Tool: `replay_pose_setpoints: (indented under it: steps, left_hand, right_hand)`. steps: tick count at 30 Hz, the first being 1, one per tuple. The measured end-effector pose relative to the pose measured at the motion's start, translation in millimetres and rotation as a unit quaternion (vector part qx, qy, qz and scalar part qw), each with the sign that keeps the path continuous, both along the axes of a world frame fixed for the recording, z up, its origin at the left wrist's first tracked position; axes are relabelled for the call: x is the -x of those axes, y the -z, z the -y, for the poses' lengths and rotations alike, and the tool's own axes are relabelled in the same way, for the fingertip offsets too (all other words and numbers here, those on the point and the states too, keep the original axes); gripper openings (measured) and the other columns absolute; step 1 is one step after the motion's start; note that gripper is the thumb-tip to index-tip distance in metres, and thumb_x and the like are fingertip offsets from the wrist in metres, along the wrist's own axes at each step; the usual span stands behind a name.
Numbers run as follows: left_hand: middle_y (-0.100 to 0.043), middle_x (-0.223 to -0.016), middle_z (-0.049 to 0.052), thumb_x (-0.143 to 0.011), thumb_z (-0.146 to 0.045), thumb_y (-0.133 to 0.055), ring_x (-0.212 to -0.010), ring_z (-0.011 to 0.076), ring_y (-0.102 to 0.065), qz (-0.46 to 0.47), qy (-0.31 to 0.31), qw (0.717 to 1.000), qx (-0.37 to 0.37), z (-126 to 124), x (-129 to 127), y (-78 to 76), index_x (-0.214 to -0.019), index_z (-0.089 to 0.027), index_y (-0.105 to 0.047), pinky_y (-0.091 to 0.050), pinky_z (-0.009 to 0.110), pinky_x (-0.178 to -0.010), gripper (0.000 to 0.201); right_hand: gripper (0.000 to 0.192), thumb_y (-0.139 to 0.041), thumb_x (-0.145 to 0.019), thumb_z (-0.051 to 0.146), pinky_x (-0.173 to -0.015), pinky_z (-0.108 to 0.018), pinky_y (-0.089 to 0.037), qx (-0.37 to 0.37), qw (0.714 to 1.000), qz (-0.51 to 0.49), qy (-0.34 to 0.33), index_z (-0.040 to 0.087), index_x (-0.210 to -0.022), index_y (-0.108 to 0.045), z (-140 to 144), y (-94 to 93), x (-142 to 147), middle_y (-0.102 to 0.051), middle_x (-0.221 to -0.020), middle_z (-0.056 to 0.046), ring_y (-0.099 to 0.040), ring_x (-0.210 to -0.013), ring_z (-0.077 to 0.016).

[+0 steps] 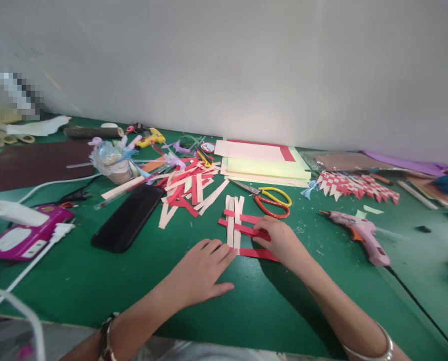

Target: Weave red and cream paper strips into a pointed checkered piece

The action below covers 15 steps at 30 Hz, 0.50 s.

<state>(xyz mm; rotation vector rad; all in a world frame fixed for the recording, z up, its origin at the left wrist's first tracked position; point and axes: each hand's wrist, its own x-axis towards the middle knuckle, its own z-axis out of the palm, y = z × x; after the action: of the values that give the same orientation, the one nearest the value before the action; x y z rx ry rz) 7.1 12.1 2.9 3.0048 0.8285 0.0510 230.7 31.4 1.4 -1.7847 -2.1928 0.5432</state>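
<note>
Pale pink paper strips (230,225) lie upright side by side on the green table, crossed by several red paper strips (259,253). My right hand (280,240) pinches the middle red strip (242,228) near its right part, fingers closed on it. Fingers stretched out, my left hand (208,268) rests flat with its fingertips on the lower left ends of the strips. Just beyond the woven strips are scissors (271,199) with red and yellow handles, lying apart from both hands.
A heap of loose strips (186,185) and a black phone (128,218) lie to the left. Stacked paper sheets (265,165) sit at the back. On the right are a pink glue gun (362,233) and finished red-and-white woven pieces (355,186). A purple power strip (31,233) is far left.
</note>
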Motion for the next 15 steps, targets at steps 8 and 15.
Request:
replay_pose_setpoints:
  steps: [8,15]
  left_hand:
    - [-0.058,-0.106,0.008,-0.084,-0.051,-0.047,-0.098,0.0250,-0.050,0.005,0.005,1.000,0.009,-4,0,-2.5,-0.122,-0.017,-0.048,-0.039,0.035,-0.082,0.051]
    - [-0.052,-0.121,0.009,-0.082,-0.046,-0.054,-0.111,0.0258,-0.047,0.023,0.044,0.999,0.014,-15,4,-4.2,-0.119,-0.019,-0.049,-0.031,0.041,-0.098,0.046]
  right_hand:
    - [0.007,-0.056,-0.077,0.016,-0.052,-0.023,-0.038,-0.011,0.994,0.106,0.020,0.018,-0.071,-0.058,4,-6.5,9,-0.059,-0.077,-0.003,-0.057,-0.064,-0.0139]
    - [0.012,-0.052,-0.080,0.015,-0.054,-0.024,-0.038,0.009,0.993,0.115,0.010,0.017,-0.069,-0.057,4,-5.0,9,-0.058,-0.081,-0.004,-0.056,-0.069,-0.0150]
